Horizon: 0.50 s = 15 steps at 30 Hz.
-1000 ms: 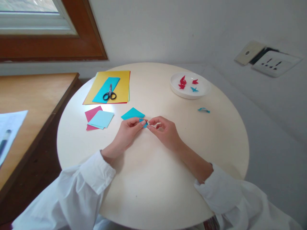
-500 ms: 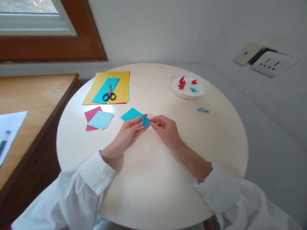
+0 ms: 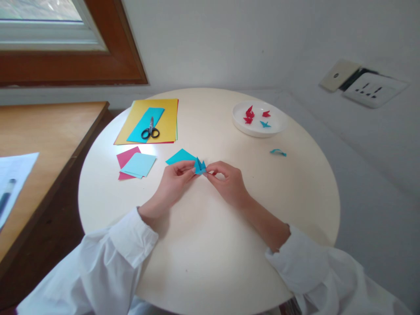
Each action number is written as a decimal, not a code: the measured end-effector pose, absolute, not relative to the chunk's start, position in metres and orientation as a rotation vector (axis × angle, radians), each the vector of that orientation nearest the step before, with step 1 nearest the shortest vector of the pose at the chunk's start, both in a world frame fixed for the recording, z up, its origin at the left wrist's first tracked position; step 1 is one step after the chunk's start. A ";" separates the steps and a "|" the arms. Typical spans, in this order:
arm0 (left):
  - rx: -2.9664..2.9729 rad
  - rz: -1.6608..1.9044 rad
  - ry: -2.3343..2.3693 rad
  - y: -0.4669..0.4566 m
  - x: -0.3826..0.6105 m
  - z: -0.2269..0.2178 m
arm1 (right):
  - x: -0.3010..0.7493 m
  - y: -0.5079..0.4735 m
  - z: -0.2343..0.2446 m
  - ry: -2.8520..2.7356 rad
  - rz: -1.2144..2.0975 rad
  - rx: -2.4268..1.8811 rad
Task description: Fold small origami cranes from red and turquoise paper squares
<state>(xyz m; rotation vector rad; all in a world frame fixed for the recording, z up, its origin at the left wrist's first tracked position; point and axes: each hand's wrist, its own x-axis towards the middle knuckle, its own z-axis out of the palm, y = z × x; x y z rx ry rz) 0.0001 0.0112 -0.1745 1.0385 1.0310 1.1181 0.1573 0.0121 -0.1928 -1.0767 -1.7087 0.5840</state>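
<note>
A small blue origami crane [image 3: 199, 166] is pinched between my two hands above the middle of the table. My left hand [image 3: 177, 179] grips its left side between thumb and fingers. From the right, my right hand [image 3: 226, 178] pinches the crane's other edge with thumb and forefinger. Two pointed flaps stand up from the folded paper; its lower part is partly covered by fingertips. Just behind my left hand lies a flat blue paper sheet [image 3: 181, 155], partly hidden by the fingers.
Scissors [image 3: 151, 129] rest on a blue strip over yellow paper [image 3: 170, 120]. Nearer are light blue squares [image 3: 139, 164] on pink ones [image 3: 126, 156]. A white dish [image 3: 241, 129] holds red and blue folded cranes. A curled blue scrap [image 3: 278, 152] lies at right.
The blue crane has been turned, so two pointed flaps now stand upright. Both hands stay in nearly the same place, with fingers slightly shifted.
</note>
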 end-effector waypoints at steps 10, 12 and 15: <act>1.066 1.195 1.163 0.012 0.000 -0.174 | 0.160 0.008 -0.185 -1.652 0.709 -1.096; 1.110 1.205 1.171 0.013 -0.001 -0.175 | 0.160 0.008 -0.185 -1.630 0.763 -1.093; 1.191 1.223 1.183 0.013 -0.002 -0.176 | 0.158 0.008 -0.186 -1.595 0.837 -1.049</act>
